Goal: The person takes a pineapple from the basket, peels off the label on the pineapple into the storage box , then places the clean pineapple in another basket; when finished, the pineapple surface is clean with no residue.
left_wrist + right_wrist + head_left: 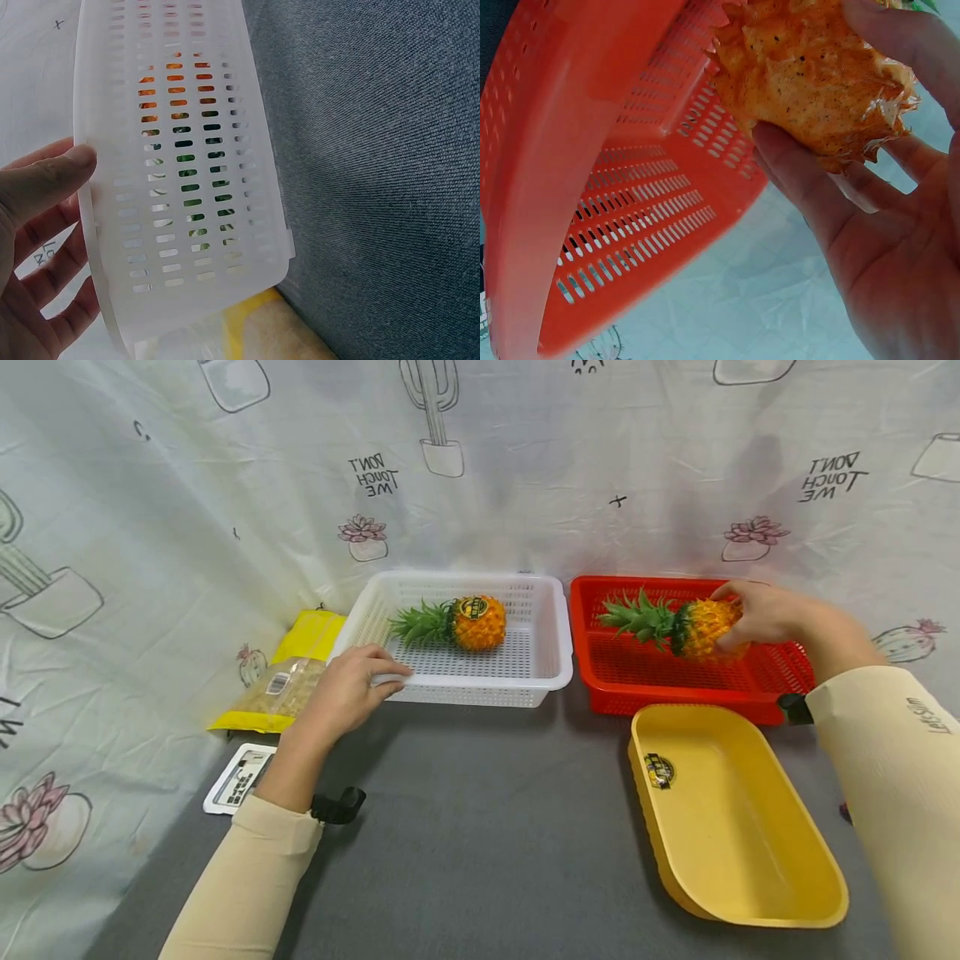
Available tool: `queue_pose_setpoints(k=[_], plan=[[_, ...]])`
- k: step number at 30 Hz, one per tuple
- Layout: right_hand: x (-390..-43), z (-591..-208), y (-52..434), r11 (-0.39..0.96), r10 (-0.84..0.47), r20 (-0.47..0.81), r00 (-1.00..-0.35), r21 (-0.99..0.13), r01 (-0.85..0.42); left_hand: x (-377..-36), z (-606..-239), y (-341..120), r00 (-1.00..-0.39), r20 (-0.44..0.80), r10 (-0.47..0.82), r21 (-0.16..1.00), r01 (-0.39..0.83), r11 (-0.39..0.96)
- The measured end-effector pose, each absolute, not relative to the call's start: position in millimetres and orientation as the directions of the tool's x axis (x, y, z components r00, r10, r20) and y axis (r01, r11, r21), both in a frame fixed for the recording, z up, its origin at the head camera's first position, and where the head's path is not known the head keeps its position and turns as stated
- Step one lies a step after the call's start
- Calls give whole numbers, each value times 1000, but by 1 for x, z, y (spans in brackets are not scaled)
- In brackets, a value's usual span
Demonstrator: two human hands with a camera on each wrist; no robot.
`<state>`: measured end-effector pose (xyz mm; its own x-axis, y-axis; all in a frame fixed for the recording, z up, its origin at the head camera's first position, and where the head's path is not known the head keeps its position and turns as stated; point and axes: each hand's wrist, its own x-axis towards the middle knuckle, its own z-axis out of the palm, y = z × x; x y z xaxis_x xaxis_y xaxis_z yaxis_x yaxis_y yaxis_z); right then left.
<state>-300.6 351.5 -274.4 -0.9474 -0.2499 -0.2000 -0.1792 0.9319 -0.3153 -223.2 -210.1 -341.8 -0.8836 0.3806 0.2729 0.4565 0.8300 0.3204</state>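
Note:
My left hand (351, 687) grips the near left corner of a white slotted basket (542, 670); its thumb (56, 169) lies on the rim (94, 225). A pineapple (465, 622) lies inside that basket. My right hand (757, 610) holds a second pineapple (693, 628) by its base, just above the floor of a red slotted basket (622, 672). In the right wrist view the fingers (810, 187) curl under the orange fruit (817, 82) beside the red basket wall (592, 150).
A yellow oval tub (731, 827) sits on the grey cloth in front of the red basket. A yellow packet (288, 685) and a small white label card (242, 778) lie left of the white basket. A printed curtain backs the scene.

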Motion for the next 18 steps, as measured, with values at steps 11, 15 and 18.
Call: queue_pose_setpoints(k=[11, 15, 18], plan=[[-326, -282, 348, 953, -202, -268, -942, -275, -127, -221, -342, -211, -879, 307, 365, 329, 458, 826], [-333, -284, 344, 946, -210, -305, -929, -302, -115, -222, -343, -209, -875, 315, 367, 343, 466, 816], [-335, -286, 343, 949, -200, -350, -915, -303, -92, -222, -343, -205, -873, 315, 371, 340, 469, 815]])
